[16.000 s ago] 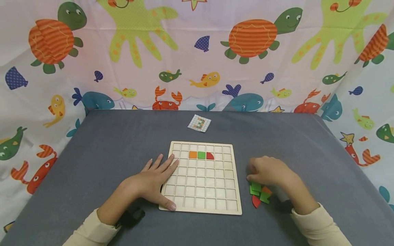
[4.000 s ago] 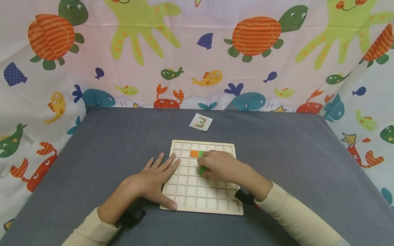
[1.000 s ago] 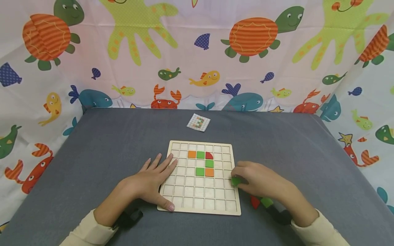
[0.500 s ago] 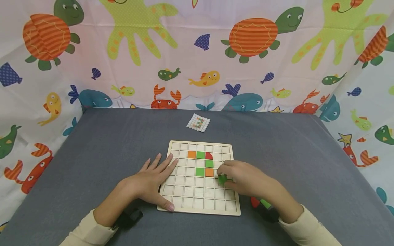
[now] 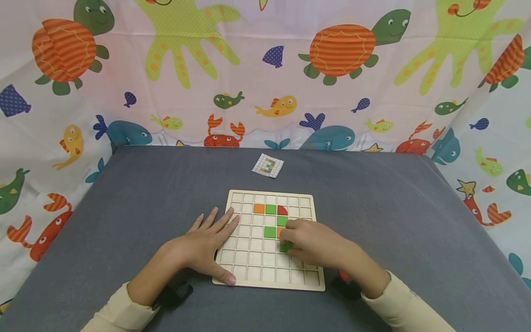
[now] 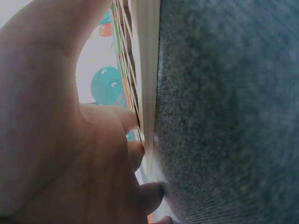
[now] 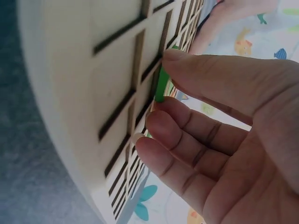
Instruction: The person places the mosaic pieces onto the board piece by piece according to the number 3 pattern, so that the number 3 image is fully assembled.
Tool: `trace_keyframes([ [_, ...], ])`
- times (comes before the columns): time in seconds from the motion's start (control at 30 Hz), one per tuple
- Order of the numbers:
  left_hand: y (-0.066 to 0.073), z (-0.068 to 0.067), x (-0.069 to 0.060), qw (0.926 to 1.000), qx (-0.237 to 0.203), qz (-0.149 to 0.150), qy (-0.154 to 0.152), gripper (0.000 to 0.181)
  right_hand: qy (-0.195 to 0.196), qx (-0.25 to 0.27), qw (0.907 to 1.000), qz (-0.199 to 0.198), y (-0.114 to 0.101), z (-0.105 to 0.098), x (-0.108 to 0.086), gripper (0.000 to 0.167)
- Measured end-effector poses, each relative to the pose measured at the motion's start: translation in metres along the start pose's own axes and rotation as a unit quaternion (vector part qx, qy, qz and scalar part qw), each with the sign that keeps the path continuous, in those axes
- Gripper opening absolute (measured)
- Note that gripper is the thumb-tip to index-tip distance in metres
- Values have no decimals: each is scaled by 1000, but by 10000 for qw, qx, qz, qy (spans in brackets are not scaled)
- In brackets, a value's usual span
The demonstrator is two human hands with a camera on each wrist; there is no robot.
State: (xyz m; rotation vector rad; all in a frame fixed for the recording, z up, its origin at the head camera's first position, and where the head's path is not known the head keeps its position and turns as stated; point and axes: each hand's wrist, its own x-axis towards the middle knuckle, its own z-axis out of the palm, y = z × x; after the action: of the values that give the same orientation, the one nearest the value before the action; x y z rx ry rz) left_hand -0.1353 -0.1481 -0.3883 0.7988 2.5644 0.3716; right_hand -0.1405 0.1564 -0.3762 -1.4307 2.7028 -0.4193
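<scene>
In the head view my left hand (image 5: 207, 246) lies with spread fingers on the left edge of a wooden grid board (image 5: 265, 284). My right hand (image 5: 315, 242) pinches a green square tile (image 5: 285, 247) between thumb and fingertips, over a cell just below an orange tile (image 5: 280, 232). The right wrist view shows this green tile (image 7: 162, 84) on edge, tilted against the grid. Seated on the board are an orange square (image 5: 259, 209), a green square (image 5: 271, 209), a red quarter-round tile (image 5: 282, 210), another green square (image 5: 282, 221) and a lower green square (image 5: 270, 232).
Beyond the board lies a small pattern card (image 5: 268, 165) on the grey cloth (image 5: 186, 175). A red piece (image 5: 343, 275) shows beside the board's right edge, partly hidden by my right forearm. A printed curtain (image 5: 257, 55) hangs behind the table.
Since the oldest frame, two green squares and an orange one have joined the board, and the loose pile has shrunk. Lately my right hand carried a green tile leftward onto the grid; my left stayed put.
</scene>
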Motion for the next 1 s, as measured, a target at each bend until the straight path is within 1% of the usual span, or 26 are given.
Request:
trace_keyframes([
  [0.1, 0, 0, 0, 10000, 1, 3, -4, 137, -32, -7, 10000, -22, -1, 1, 2, 17],
  [0.5, 0, 2, 1, 10000, 41, -20, -72, 138, -182, 233, 9995, -51, -3, 2, 11, 18],
  [0.63, -1, 2, 2, 9999, 55, -25, -106, 139, -209, 356, 9991, -75, -2, 1, 9, 15],
  [0.73, -1, 2, 2, 9999, 32, -26, -108, 138, -177, 457, 9988, -37, 3, -5, 3, 19],
  [0.8, -1, 1, 1, 10000, 12, -14, -86, 138, -83, 430, 9990, 94, 8, -13, -2, 24],
  [0.9, 0, 0, 0, 9999, 20, -32, -94, 137, -20, 325, 9981, 520, 15, -28, -15, 25],
  [0.97, 0, 0, 0, 9999, 30, -33, -99, 137, -186, 405, 9945, 944, 19, -39, -25, 26],
  [1.0, 0, 0, 0, 9999, 29, -33, -101, 137, -361, 458, 9912, 1187, 20, -43, -31, 25],
])
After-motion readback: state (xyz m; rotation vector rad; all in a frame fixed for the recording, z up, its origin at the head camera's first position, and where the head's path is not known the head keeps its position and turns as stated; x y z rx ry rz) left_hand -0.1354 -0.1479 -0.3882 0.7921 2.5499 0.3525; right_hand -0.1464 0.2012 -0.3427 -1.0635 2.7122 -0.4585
